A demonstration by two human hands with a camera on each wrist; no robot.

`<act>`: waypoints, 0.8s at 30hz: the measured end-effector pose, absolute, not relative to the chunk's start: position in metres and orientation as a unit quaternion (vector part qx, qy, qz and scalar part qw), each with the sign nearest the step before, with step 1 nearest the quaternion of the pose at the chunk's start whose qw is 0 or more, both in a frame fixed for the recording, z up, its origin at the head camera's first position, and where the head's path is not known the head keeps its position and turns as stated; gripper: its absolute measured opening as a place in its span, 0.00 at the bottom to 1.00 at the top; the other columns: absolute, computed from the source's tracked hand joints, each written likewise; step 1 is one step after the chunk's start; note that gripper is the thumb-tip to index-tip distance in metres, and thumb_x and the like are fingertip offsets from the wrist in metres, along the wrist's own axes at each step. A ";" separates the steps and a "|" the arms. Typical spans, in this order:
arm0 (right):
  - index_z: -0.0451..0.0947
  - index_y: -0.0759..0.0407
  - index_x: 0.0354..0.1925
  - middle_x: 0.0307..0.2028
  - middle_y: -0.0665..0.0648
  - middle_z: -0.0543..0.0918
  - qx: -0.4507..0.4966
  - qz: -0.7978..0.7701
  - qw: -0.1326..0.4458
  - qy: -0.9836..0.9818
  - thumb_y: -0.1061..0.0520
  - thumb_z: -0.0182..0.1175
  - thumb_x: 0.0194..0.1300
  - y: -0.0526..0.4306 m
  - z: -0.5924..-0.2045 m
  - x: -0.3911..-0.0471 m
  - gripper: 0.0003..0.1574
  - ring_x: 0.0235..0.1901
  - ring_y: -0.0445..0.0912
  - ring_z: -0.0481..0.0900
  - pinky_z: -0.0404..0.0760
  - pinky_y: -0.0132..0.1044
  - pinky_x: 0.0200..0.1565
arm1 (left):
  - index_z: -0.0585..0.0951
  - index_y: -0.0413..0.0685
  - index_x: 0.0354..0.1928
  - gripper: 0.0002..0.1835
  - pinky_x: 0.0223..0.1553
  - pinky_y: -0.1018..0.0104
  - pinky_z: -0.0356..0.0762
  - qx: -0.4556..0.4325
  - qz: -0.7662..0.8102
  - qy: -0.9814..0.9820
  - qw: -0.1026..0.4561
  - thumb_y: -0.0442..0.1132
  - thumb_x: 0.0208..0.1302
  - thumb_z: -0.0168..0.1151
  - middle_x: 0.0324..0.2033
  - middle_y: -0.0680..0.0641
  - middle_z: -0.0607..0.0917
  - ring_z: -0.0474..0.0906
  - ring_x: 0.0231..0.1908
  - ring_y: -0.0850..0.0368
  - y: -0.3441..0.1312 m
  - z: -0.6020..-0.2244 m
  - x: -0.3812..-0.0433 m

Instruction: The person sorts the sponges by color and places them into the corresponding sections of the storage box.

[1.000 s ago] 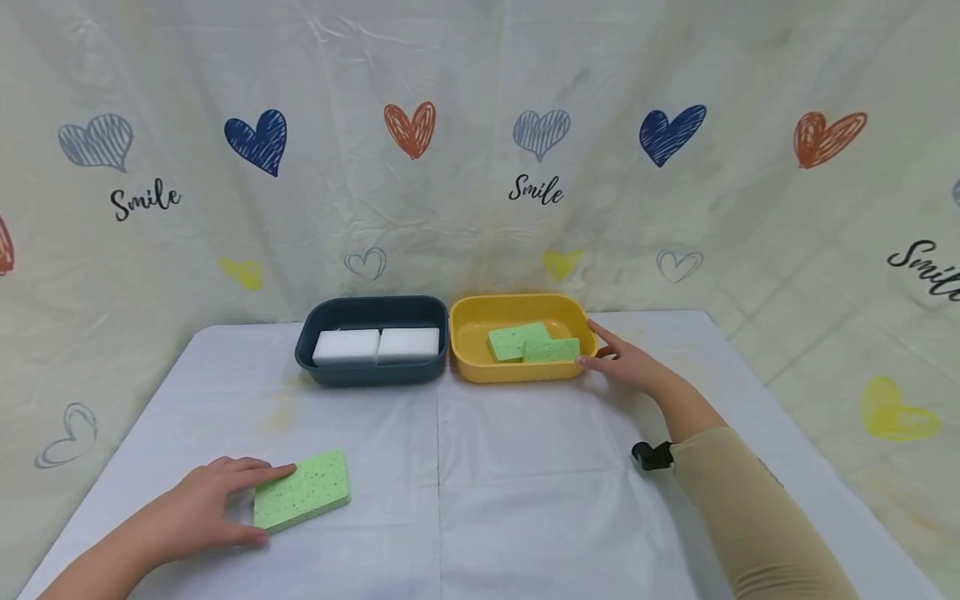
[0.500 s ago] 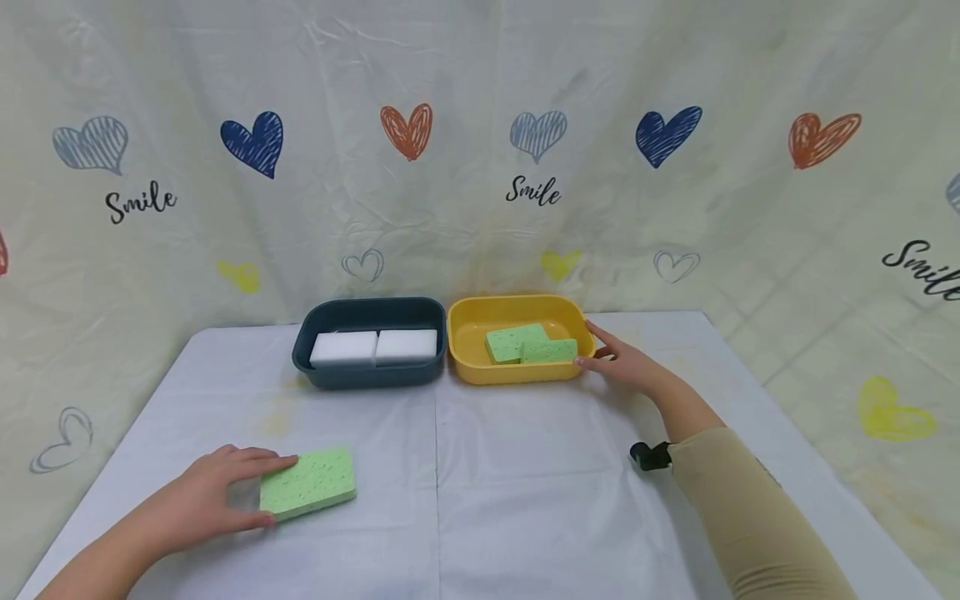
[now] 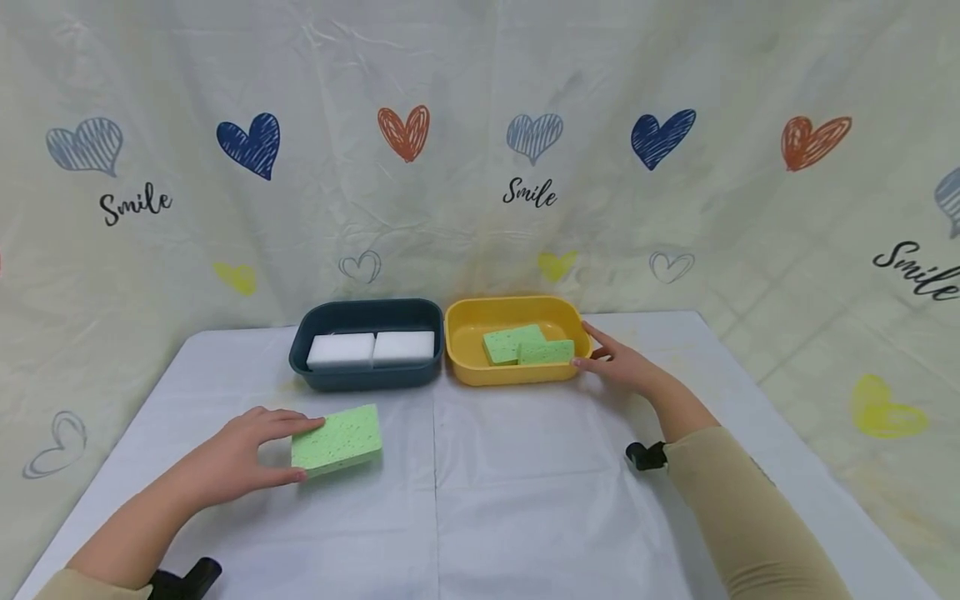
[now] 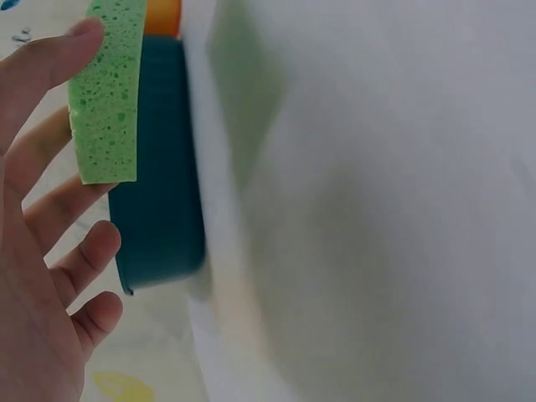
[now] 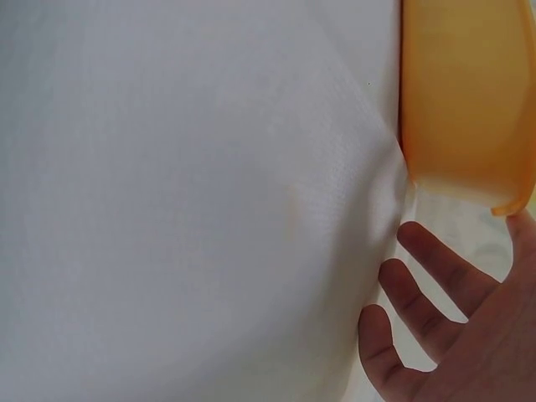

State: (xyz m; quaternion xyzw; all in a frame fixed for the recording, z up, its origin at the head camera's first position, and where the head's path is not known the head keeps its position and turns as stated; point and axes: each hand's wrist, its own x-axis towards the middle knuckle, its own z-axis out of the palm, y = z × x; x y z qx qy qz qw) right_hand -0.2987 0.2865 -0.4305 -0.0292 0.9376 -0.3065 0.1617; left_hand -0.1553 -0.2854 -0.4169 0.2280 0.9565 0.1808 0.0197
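Note:
My left hand (image 3: 247, 454) pinches a light green sponge (image 3: 337, 440) between thumb and fingers, over the left part of the table. In the left wrist view this sponge (image 4: 107, 100) is raised, its shadow falling on the cloth, and the lower fingers are spread off it. My right hand (image 3: 626, 367) holds the right end of the yellow container (image 3: 517, 376), thumb at the front corner and index finger by the back rim. In the right wrist view three fingers (image 5: 440, 268) extend away from the container wall. Two more green sponges (image 3: 546, 352) lie inside, one overlapping the other.
Left of the yellow container stands a dark blue container (image 3: 367, 381) with two white sponge blocks (image 3: 341, 350) side by side. Both containers sit at the back of the cloth-covered table (image 3: 517, 500), against a hanging sheet (image 3: 450, 208) printed with hearts.
My left hand has lifted the green sponge off the table and moved it forward and right, towards the dark blue container. The right hand stays at the yellow container.

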 end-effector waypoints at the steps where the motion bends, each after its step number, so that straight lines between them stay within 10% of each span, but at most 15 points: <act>1: 0.34 0.34 0.79 0.65 0.70 0.67 -0.030 -0.307 0.163 0.937 0.24 0.57 0.62 0.286 -0.430 -0.298 0.62 0.60 0.65 0.68 0.69 0.65 0.60 | 0.77 0.67 0.65 0.36 0.52 0.47 0.73 0.229 0.184 0.956 0.019 0.60 0.52 0.74 0.57 0.54 0.81 0.72 0.55 0.50 -0.282 -0.416 -0.159; 24: 0.35 0.32 0.79 0.65 0.68 0.68 -0.025 -0.308 0.159 0.938 0.23 0.58 0.60 0.288 -0.433 -0.301 0.63 0.60 0.63 0.68 0.69 0.64 0.60 | 0.71 0.72 0.70 0.38 0.63 0.41 0.65 0.245 0.201 0.947 0.050 0.66 0.56 0.68 0.65 0.52 0.75 0.65 0.64 0.45 -0.178 -0.390 -0.252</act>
